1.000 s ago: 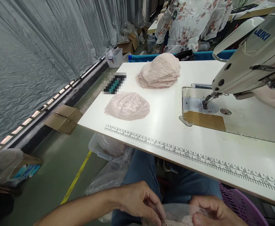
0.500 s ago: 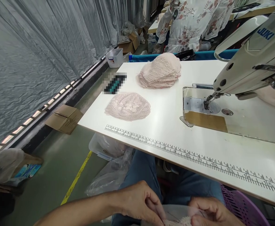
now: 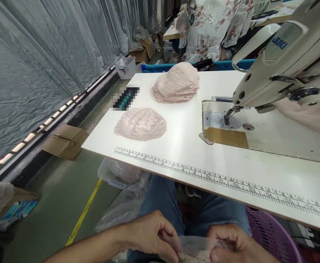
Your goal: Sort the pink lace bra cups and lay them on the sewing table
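Low in the view, over my lap, my left hand (image 3: 157, 237) pinches one side of a piece of lace fabric (image 3: 195, 252) with a sheer mesh edge. Closed on the other side of the same piece is my right hand (image 3: 231, 243). The bottom of the frame cuts off most of the fabric and some fingertips. On the white table (image 3: 181, 157) ahead lies a single beige lace piece (image 3: 140, 124), dome shaped and flat. Behind it sits a stack of similar lace pieces (image 3: 176, 82).
A sewing machine (image 3: 274, 69) occupies the table's right side. A ruler scale (image 3: 203, 175) runs along the front edge. A purple basket (image 3: 272, 237) stands below right, a cardboard box (image 3: 65, 141) on the floor at left. A person in a floral top (image 3: 203, 29) is across the table.
The whole view has shifted, so table, machine and lace pieces appear further left. Both hands keep their hold on the lace fabric, with little other movement.
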The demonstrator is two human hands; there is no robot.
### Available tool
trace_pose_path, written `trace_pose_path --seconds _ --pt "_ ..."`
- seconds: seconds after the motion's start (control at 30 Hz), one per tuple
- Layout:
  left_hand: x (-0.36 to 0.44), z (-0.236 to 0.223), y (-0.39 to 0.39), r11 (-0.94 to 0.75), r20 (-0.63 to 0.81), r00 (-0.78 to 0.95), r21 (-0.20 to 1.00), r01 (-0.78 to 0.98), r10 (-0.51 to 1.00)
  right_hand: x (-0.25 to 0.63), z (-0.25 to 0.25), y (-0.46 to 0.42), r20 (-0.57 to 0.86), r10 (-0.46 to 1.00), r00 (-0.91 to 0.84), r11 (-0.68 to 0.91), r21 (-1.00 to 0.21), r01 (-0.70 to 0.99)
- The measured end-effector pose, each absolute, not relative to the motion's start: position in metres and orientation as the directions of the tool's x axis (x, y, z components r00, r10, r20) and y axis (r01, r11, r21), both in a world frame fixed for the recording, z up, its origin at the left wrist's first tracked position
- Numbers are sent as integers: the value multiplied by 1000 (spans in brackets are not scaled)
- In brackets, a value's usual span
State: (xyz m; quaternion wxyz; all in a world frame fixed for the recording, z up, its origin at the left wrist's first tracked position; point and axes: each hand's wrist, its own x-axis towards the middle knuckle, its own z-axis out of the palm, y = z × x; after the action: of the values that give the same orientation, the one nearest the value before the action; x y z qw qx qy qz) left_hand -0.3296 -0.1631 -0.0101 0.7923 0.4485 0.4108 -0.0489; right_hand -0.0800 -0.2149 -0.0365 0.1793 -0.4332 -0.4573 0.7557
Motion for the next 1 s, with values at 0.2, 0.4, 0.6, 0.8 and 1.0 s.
trace_pose_path --seconds 0.2,0.4,0.6,0.8,1.0 --pt "-320 -10 -167 542 -658 685 716 440 313 -88 -27 -215 -520 647 -557 -519 -836 177" --pt "-320 -11 -167 609 -677 680 674 419 282 -86 -27 -214 -516 663 -542 -469 -851 237" --pt "-326 -12 -166 611 -676 680 674 416 283 -81 -27 -219 -598 670 -439 -466 -800 379" --pt "-330 -15 -167 632 -695 665 652 420 275 -82 -30 -219 -546 662 -513 -496 -833 246" --pt "-331 -14 -167 619 -686 672 664 419 280 -74 -42 -223 -515 687 -513 -461 -854 241"
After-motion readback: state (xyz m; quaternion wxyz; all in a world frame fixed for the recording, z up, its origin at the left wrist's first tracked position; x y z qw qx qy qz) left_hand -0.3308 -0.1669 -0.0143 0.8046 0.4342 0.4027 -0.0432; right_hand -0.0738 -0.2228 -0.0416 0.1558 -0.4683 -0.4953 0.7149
